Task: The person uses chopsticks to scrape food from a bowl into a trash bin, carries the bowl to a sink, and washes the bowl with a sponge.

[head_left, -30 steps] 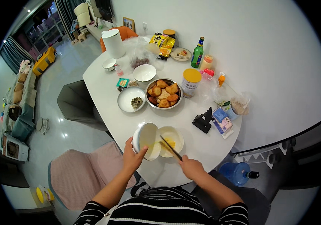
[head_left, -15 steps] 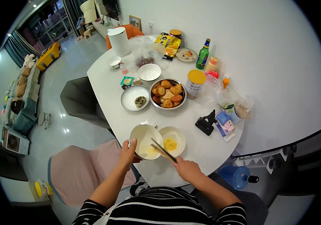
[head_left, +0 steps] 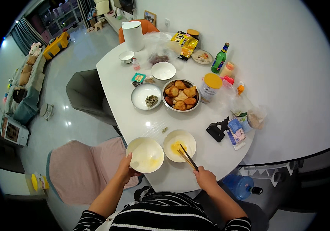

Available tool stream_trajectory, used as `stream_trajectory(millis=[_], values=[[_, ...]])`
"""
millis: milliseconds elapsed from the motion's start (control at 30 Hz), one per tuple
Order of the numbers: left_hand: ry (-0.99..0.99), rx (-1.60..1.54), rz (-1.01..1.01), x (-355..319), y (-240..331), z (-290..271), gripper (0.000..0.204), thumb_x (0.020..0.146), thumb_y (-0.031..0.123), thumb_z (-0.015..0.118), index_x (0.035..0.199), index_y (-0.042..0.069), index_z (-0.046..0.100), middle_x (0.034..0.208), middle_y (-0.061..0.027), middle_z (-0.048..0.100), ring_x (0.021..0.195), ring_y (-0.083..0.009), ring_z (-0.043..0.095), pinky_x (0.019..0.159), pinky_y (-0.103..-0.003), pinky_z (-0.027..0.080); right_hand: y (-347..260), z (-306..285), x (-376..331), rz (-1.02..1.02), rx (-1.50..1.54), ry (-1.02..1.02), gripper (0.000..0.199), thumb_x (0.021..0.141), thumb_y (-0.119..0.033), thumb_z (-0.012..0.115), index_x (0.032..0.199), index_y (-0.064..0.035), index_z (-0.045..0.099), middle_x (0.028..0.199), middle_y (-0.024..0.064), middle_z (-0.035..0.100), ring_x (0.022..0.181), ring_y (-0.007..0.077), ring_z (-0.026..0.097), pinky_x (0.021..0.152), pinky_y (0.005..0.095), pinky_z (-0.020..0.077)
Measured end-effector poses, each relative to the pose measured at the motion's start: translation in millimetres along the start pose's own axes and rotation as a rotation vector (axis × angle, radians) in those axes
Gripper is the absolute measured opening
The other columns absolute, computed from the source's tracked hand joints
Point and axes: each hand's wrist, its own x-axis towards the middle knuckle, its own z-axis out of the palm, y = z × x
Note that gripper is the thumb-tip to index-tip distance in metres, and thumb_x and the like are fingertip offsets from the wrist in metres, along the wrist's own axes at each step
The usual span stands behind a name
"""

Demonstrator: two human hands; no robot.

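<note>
Your left hand (head_left: 125,169) grips the rim of a white bowl (head_left: 145,154) at the near edge of the white desk (head_left: 126,115), a little yellow liquid inside. Just beside it sits a second white bowl (head_left: 179,145) with yellow egg. Your right hand (head_left: 206,178) is closed around dark chopsticks (head_left: 187,156), their tips in that bowl. Farther back, a metal bowl of browned pieces (head_left: 180,95) stands by a yellow-lidded can (head_left: 210,87). A yellow snack bag (head_left: 184,39) lies at the far edge, a green bottle (head_left: 219,59) to its right, and a blue carton (head_left: 236,131) near the right rim.
</note>
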Motion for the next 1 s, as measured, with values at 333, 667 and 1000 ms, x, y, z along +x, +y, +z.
stream_trajectory(millis=[333,667,1000], values=[[-0.036,-0.078,-0.071,27,-38,-22,0.047,0.089,0.046,0.05,0.117,0.009,0.048,0.101,-0.0091,0.06,0.077,-0.0197,0.063,0.06,-0.03,0.053,8,0,1,0.017,-0.003,0.009,0.032,0.091,-0.034,0.046,0.1,-0.0036,0.046,0.072,0.0204,0.062,0.067,0.0395,0.061,0.06,0.0501,0.0468],[0.046,-0.029,-0.155,54,-65,-17,0.043,0.089,0.042,0.053,0.113,0.006,0.051,0.096,-0.0078,0.062,0.078,-0.018,0.063,0.062,-0.031,0.055,-11,1,16,-0.149,0.842,0.009,0.028,0.085,-0.003,0.045,0.11,-0.0027,0.058,0.071,0.0106,0.06,0.047,0.0183,0.058,0.048,0.0306,0.0473],[0.313,0.771,0.759,109,16,20,0.036,0.077,0.029,0.069,0.099,0.001,0.065,0.086,-0.0166,0.063,0.071,-0.0219,0.062,0.062,-0.031,0.049,-2,-23,15,-0.226,1.552,-0.194,0.017,0.076,0.005,0.041,0.077,0.006,0.058,0.06,0.0137,0.056,0.045,0.0206,0.056,0.049,0.0317,0.0518]])
